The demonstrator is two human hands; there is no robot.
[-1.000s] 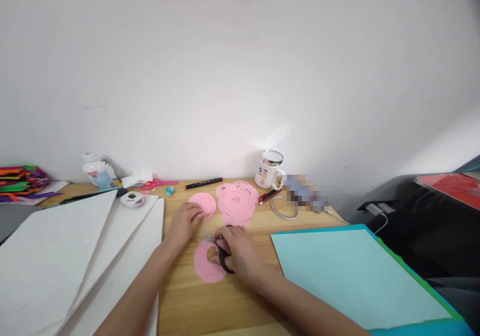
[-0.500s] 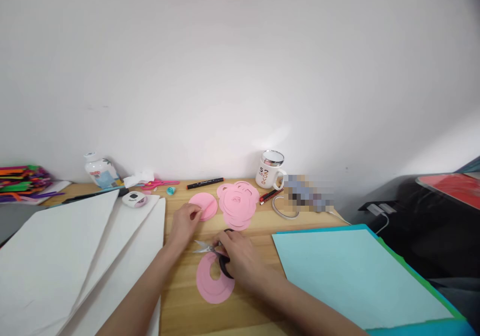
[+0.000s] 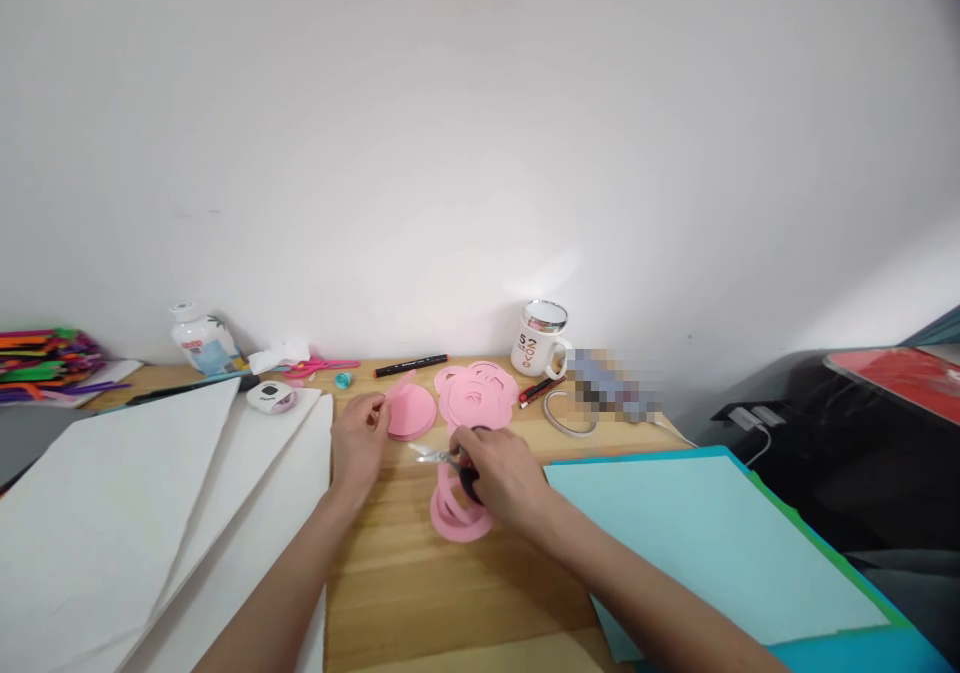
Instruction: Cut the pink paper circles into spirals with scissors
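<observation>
My left hand is closed, thumb and fingers pinched at the left edge of a small pile of pink paper circles; the top piece looks raised at the back. In my right hand is a pair of scissors with dark handles, its blades a little apart and pointing left. Pink paper rings hang or stand tilted just below the scissors; whether my right fingers also grip them is hidden. Behind my right hand lies a larger stack of pink paper cut-outs, some with holes.
Large white sheets cover the left, with a white correction tape on them. Pink scissors, a black marker and a mug stand or lie along the wall. Light blue sheets are on the right.
My right hand has moved away from me and slightly right with the scissors, and the pink rings have come along, now tilted. My left hand has shifted a little left and back.
</observation>
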